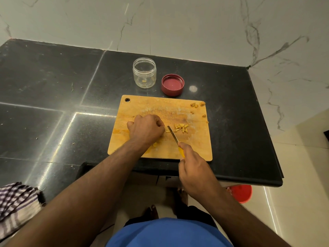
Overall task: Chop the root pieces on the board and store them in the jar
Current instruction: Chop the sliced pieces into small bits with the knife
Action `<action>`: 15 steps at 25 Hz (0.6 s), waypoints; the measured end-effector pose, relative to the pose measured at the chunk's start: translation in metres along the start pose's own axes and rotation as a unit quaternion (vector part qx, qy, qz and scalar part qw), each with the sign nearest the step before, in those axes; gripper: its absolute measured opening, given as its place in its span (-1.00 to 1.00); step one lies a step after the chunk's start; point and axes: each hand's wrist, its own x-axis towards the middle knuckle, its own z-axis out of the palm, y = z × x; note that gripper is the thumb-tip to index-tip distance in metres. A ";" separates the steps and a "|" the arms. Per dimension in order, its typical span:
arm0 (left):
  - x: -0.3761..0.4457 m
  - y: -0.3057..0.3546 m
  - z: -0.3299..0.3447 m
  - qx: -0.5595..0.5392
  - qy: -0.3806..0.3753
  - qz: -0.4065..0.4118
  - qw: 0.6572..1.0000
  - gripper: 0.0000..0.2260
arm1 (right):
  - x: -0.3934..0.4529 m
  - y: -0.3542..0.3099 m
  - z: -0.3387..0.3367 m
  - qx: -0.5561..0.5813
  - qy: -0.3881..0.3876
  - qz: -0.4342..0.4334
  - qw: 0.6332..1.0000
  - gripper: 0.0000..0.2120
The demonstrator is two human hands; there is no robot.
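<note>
Root pieces [181, 128] lay chopped on the wooden board [195, 150], just right of a knife [173, 134] gripped in the right hand [193, 163]. The left hand [146, 128] sat fisted on the board; whether it held anything could not be told. Beyond stood the open jar [144, 73] beside its red lid [172, 84], on a black counter [53, 86].

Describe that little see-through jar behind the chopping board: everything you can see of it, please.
The jar is small, round and clear, plastic by its look, with a threaded neck. It stands upright and open on the black counter, just beyond the wooden cutting board. Its dark red lid lies beside it, inner side up. The jar is nearly empty, with only a few yellowish bits at the bottom. Neither hand touches it.
</note>
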 end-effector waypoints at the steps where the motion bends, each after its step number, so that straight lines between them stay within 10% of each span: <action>1: 0.000 0.000 0.001 -0.001 0.002 -0.002 1.000 -0.91 | 0.002 -0.002 0.002 -0.001 -0.002 -0.008 1.000 -0.55; 15: -0.001 0.004 0.003 0.010 0.007 -0.006 1.000 -0.94 | -0.017 0.003 0.005 -0.058 0.002 -0.021 0.998 -0.54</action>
